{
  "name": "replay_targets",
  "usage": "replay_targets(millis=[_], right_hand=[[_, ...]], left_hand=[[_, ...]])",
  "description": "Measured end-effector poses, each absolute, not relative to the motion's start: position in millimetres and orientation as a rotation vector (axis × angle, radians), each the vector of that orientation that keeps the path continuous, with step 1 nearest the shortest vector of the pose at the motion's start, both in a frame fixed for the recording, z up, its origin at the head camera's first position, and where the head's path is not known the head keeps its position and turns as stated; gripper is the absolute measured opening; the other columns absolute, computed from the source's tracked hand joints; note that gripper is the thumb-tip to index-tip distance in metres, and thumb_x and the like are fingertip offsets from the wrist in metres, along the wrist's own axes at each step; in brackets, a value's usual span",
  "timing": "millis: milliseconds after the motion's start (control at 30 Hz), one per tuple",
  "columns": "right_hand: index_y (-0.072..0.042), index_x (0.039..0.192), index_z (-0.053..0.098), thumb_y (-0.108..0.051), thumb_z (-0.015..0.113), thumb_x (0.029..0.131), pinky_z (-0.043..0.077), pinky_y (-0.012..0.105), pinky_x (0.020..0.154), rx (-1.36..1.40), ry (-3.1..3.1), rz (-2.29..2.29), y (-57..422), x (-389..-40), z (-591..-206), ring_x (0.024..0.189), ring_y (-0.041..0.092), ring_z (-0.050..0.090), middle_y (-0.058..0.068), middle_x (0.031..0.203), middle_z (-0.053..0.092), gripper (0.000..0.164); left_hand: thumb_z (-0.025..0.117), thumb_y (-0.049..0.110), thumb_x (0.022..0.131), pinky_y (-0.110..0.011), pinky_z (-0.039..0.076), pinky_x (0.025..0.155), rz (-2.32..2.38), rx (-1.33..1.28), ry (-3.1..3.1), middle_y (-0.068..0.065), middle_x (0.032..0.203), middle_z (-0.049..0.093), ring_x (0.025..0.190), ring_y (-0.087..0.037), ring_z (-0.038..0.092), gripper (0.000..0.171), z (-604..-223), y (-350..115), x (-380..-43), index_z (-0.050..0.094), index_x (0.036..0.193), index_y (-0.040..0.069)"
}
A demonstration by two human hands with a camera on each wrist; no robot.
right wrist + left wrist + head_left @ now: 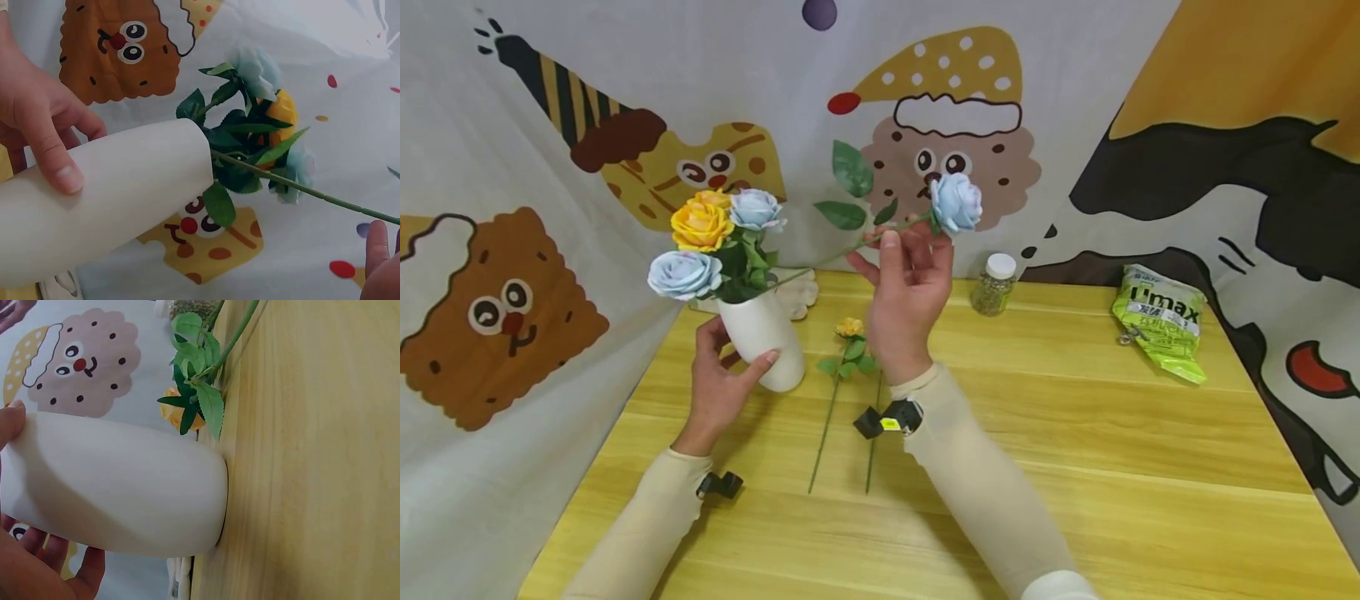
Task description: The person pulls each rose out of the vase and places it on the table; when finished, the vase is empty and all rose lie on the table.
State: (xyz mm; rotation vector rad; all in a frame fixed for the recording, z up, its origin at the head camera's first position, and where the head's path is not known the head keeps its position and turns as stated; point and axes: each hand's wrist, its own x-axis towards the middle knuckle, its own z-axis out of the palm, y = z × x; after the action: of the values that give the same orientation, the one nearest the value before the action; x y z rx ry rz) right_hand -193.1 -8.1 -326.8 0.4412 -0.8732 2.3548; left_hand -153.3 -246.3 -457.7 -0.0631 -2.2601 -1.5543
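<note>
A white vase (758, 337) leans slightly, its base at the wooden table. My left hand (724, 387) grips its side, thumb in front and fingers behind. Yellow roses (702, 223) and two pale blue roses (685, 275) stand in its mouth among green leaves. Above and to the right, my right hand (912, 296) pinches the stem of another pale blue rose (957, 203) just below the bloom. That stem (325, 199) slants down to the vase mouth, its lower end hidden among the leaves. A yellow rose (850, 327) lies on the table between my hands.
A second green stem (870, 462) lies beside the yellow rose, partly hidden by my right arm. Farther back are a white-lidded jar (994, 285), a green bag (1161, 321) and a white object (801, 292) behind the vase. A cartoon-printed cloth (820, 83) hangs behind the table.
</note>
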Motion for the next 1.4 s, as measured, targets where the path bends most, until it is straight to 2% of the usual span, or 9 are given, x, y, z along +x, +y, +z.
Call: replay_targets(millis=[200,433,767,1000,1267,1400], right_hand=[[-0.010,0.121,0.049,0.001,0.061,0.104,0.066,0.040,0.068,0.248,-0.746,2.460,8,-197,-335,0.090,0.021,0.068,0.005,0.097,0.063,0.024],[-0.010,0.133,0.044,-0.004,0.070,0.101,0.065,0.040,0.071,0.020,-0.798,2.521,28,-206,-351,0.091,0.021,0.066,0.003,0.098,0.061,0.042],[-0.015,0.134,0.054,-0.001,0.071,0.099,0.063,0.033,0.068,-0.081,-1.127,2.537,57,-208,-383,0.094,0.018,0.067,0.003,0.101,0.062,0.042],[-0.012,0.139,0.060,0.001,0.069,0.099,0.062,0.030,0.062,-0.087,-1.427,2.505,72,-204,-400,0.089,0.015,0.065,0.001,0.101,0.061,0.042],[-0.009,0.148,0.058,0.000,0.066,0.100,0.063,0.030,0.064,-0.103,-1.818,2.477,93,-195,-424,0.090,0.015,0.067,0.004,0.107,0.062,0.049],[-0.007,0.148,0.056,0.000,0.065,0.102,0.063,0.032,0.066,-0.122,-1.952,2.486,102,-193,-440,0.089,0.016,0.066,0.010,0.115,0.063,0.048]], left_hand=[[0.087,0.011,0.087,-0.023,0.051,0.098,-1.553,-0.067,-2.259,-0.001,0.138,0.055,0.121,-0.011,0.054,0.080,-457,-246,-153,0.040,0.151,0.013],[0.087,0.008,0.086,-0.024,0.051,0.098,-1.566,-0.066,-2.241,-0.001,0.138,0.054,0.121,-0.011,0.054,0.080,-455,-246,-152,0.041,0.151,0.012],[0.087,0.009,0.086,-0.022,0.052,0.097,-1.563,-0.077,-2.231,-0.003,0.137,0.055,0.120,-0.012,0.055,0.078,-456,-246,-153,0.042,0.150,0.012],[0.088,0.004,0.083,-0.022,0.052,0.095,-1.579,-0.057,-2.220,0.002,0.135,0.054,0.120,-0.012,0.054,0.082,-456,-245,-153,0.041,0.151,0.009],[0.087,0.007,0.086,-0.025,0.050,0.097,-1.589,-0.062,-2.242,0.003,0.136,0.053,0.123,-0.019,0.053,0.080,-456,-244,-153,0.040,0.151,0.008],[0.086,0.011,0.088,-0.026,0.050,0.098,-1.583,-0.060,-2.262,0.002,0.136,0.053,0.124,-0.019,0.053,0.079,-455,-243,-151,0.039,0.151,0.009]])
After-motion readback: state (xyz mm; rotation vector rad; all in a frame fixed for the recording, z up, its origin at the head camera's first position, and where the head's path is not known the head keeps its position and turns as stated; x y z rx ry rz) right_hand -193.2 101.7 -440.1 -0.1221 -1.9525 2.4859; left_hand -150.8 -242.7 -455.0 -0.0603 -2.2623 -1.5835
